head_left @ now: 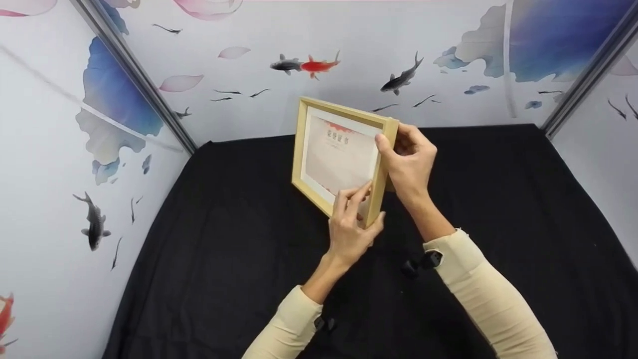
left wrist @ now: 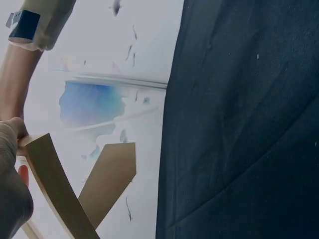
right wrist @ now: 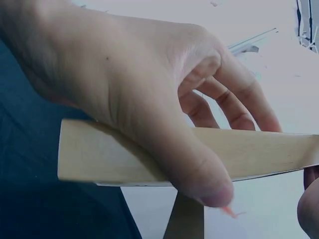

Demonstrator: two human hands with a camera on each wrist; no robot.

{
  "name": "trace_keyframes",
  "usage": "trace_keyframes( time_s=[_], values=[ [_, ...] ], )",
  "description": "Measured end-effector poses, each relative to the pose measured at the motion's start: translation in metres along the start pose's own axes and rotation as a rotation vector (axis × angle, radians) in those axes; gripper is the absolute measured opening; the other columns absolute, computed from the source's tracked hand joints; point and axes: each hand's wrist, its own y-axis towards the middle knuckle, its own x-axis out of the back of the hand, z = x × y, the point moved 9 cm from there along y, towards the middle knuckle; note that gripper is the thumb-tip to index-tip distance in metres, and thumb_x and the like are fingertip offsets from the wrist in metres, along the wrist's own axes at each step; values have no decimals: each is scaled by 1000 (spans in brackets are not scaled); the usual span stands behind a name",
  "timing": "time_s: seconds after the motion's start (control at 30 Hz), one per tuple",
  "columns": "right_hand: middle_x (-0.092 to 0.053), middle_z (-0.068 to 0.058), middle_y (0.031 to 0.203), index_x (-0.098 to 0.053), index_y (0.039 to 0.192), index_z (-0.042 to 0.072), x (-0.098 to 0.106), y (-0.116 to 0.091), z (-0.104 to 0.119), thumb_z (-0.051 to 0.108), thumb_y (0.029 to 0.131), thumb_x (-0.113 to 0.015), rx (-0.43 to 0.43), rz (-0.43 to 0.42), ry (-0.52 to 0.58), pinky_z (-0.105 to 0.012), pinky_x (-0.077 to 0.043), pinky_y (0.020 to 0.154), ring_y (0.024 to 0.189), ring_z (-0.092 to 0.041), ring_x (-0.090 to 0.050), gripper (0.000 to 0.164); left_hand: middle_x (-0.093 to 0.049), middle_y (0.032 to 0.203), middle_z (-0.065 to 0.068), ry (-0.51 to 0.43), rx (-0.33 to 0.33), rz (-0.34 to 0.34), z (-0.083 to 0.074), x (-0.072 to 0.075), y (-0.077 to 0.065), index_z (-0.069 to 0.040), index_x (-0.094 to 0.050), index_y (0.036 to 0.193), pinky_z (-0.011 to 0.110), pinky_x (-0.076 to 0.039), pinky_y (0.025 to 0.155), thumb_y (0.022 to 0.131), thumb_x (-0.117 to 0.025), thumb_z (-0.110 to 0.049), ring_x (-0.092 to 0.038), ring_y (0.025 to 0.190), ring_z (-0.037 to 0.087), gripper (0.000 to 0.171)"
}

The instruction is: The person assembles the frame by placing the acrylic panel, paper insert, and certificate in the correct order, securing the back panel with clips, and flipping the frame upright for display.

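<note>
A picture frame (head_left: 297,149) with a pale wooden border stands tilted in the air above the black cloth, its front turned toward me. Inside it is a certificate (head_left: 331,162) with red decoration and dark printed characters. My right hand (head_left: 411,162) grips the frame's right side near the top, thumb at the front edge and fingers behind, as the right wrist view shows along the wooden side (right wrist: 259,149). Lower down, my left hand (head_left: 349,227) holds the bottom right corner, with fingers across the front. A brown support leg (left wrist: 112,174) sticks out behind the frame in the left wrist view.
Black cloth (head_left: 224,249) covers the table. White panels (head_left: 349,30) printed with fish and lotus leaves enclose the back and sides, joined by metal posts (head_left: 144,85). Dark wrist devices (head_left: 431,259) sit at both pale sleeves.
</note>
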Motion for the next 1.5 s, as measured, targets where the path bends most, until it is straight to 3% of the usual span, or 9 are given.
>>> trace_keyframes(
  time_s=[0.33,0.6,0.83,0.93,1.07,1.17,1.3,1.4,1.5],
  values=[
    [-67,-28,92,-70,104,-14,7,-6,0,-4,84,-71,41,-91,87,-28,-55,69,77,-22,-66,22,-55,115,9,-55,18,22,-2,-15,-8,-6,-57,139,19,-50,63,78,-87,-8,-59,95,20,68],
    [-67,-27,91,-71,104,-13,9,-5,-4,-4,84,-71,34,-113,115,-28,-55,70,77,-22,-65,22,-54,116,7,-110,70,47,3,-19,-11,-8,-56,139,19,-50,64,81,-86,-9,-58,99,17,66],
    [-67,-28,89,-70,104,-15,18,1,-1,-3,84,-70,80,-127,131,-26,-53,66,74,-20,-63,23,-55,119,10,-170,70,86,11,-16,-23,-5,-54,139,30,-52,75,80,-89,-18,-58,102,23,70],
    [-67,-26,88,-72,103,-14,26,6,0,-2,83,-70,80,-138,145,-25,-52,64,72,-20,-62,23,-56,120,11,-214,119,108,30,-4,-31,-3,-53,139,33,-51,72,76,-92,-19,-58,102,27,76],
    [-68,-25,86,-72,102,-13,43,11,3,0,82,-71,81,-159,155,-25,-51,62,68,-20,-60,24,-57,119,14,-225,181,122,69,27,-43,-2,-53,140,43,-52,70,70,-96,-16,-57,102,34,83],
    [-68,-25,86,-73,102,-13,58,13,4,2,80,-71,79,-175,164,-25,-52,61,68,-20,-60,26,-58,118,14,-187,207,122,98,53,-50,-2,-54,140,49,-51,69,68,-97,-14,-57,101,35,85],
    [-68,-25,88,-73,103,-13,80,16,-5,2,79,-74,54,-198,185,-26,-53,64,70,-22,-62,29,-57,120,13,-103,245,123,131,81,-53,-4,-53,142,49,-50,72,68,-97,-16,-55,104,32,88],
    [-68,-24,88,-73,104,-14,97,18,-19,2,79,-75,28,-208,196,-27,-53,64,72,-23,-62,30,-55,125,13,-50,320,134,155,95,-54,-4,-48,146,49,-49,77,67,-98,-17,-52,108,31,94],
    [-67,-23,86,-71,104,-15,111,19,-29,1,79,-76,-3,-206,222,-27,-53,62,70,-23,-62,30,-52,132,16,-53,437,194,179,99,-56,-4,-40,151,50,-49,84,68,-97,-17,-50,116,34,102]
  ],
)
